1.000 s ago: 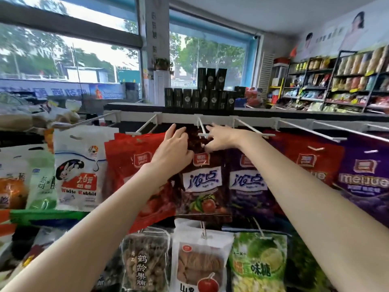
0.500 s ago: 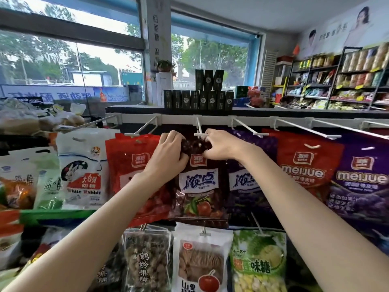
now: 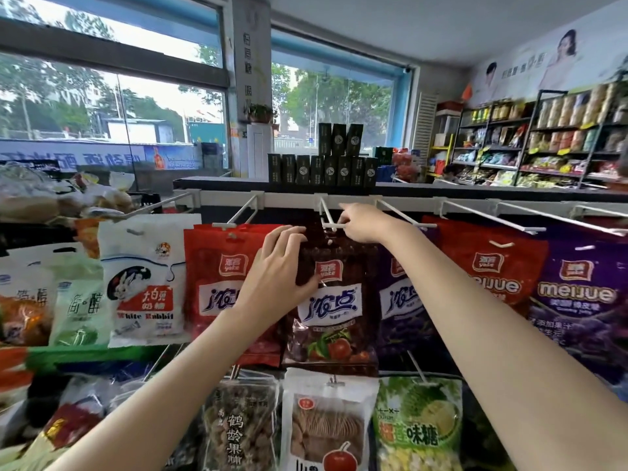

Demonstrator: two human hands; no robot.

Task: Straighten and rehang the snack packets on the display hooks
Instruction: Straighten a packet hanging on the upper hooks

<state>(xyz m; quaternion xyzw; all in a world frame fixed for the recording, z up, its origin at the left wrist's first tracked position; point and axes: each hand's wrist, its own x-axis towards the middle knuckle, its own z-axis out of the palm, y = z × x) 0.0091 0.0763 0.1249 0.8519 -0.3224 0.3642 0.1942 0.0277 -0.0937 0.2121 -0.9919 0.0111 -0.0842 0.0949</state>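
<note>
Dark packet point(image 3: 331, 300) — glossy brown foil pouch, flat and rectangular, red fruit printed at its foot; frame centre, its top edge at the tip of a white wire hook point(image 3: 329, 217).
Left hand point(image 3: 282, 270) — fingers curled over the pouch's upper left corner, thumb pressed on its front.
Right hand point(image 3: 362, 222) — fingertips pinched at the hook's crossbar just above the pouch; whether they grip wire or foil cannot be told.
Red packet point(image 3: 217, 283), left of it: shiny film.
Purple packet point(image 3: 401, 300), right of it, partly behind the forearm.
Clear bag point(image 3: 326, 423), lower centre — round brown wafers inside.
White rail point(image 3: 292, 198), upper centre; dark boxes point(image 3: 323, 168) stacked above.
</note>
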